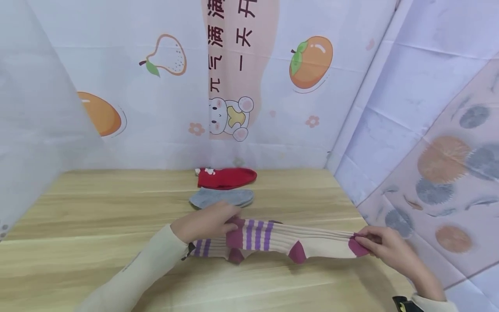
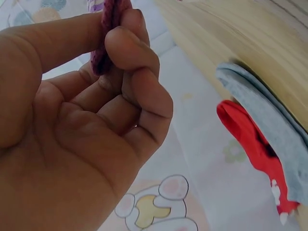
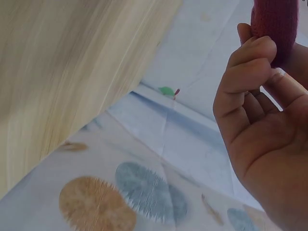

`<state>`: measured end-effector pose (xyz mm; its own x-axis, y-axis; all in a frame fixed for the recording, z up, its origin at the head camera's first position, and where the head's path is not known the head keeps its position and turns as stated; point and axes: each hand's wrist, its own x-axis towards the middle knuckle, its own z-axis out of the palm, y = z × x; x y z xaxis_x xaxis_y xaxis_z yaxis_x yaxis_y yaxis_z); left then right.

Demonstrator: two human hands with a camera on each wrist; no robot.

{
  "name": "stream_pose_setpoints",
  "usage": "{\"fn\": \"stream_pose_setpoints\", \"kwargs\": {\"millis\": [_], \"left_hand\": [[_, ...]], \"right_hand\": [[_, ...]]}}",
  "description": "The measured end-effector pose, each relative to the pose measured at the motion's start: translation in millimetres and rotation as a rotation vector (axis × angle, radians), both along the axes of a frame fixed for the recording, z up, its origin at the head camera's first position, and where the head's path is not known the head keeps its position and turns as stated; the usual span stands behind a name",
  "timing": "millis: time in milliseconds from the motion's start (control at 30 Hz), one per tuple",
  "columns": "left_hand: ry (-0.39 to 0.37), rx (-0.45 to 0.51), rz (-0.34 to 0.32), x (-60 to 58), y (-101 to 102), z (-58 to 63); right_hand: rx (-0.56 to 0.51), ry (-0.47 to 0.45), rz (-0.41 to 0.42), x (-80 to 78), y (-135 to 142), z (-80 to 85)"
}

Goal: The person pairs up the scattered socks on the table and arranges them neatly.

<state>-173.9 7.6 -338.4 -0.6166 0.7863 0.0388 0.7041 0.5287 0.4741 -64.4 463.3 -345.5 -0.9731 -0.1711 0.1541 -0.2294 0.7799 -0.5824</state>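
A cream ribbed sock (image 1: 323, 247) with purple stripes and magenta cuff, heel and toe is stretched sideways above the table. My left hand (image 1: 210, 221) pinches its magenta cuff; the left wrist view shows the cuff edge (image 2: 99, 55) between thumb and fingers. At the other end my right hand (image 1: 386, 247) pinches the toe, and the right wrist view shows that magenta toe (image 3: 275, 29) between thumb and fingers. Behind the stretched sock, a matching striped sock (image 1: 212, 248) lies on the table, partly hidden by it and by my left hand.
Farther back on the wooden table (image 1: 97, 208) lie a grey-blue sock (image 1: 218, 197) and, behind it, a red sock (image 1: 228, 177) with a white figure at one end. Printed cloth walls (image 1: 163, 108) enclose the table at the back and both sides.
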Motion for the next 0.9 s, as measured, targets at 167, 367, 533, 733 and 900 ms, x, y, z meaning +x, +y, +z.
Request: {"fn": "stream_pose_setpoints", "kwargs": {"millis": [167,367,533,733,900], "left_hand": [[0.005,0.023,0.009,6.3,-15,2.2],[0.006,0.016,0.047,12.3,-34,7.9],[0.011,0.014,0.076,14.8,-50,9.2],[0.032,0.023,0.101,16.7,-71,10.3],[0.055,0.019,0.109,19.3,-86,14.9]], "right_hand": [[-0.026,0.018,0.067,-7.0,-9,-2.7],[-0.015,0.024,0.113,-14.8,-24,-2.4],[0.001,0.013,0.138,-23.3,-39,1.3],[-0.014,-0.009,0.166,-34.0,-56,1.5],[-0.02,-0.052,0.198,-42.5,-69,0.5]]}}
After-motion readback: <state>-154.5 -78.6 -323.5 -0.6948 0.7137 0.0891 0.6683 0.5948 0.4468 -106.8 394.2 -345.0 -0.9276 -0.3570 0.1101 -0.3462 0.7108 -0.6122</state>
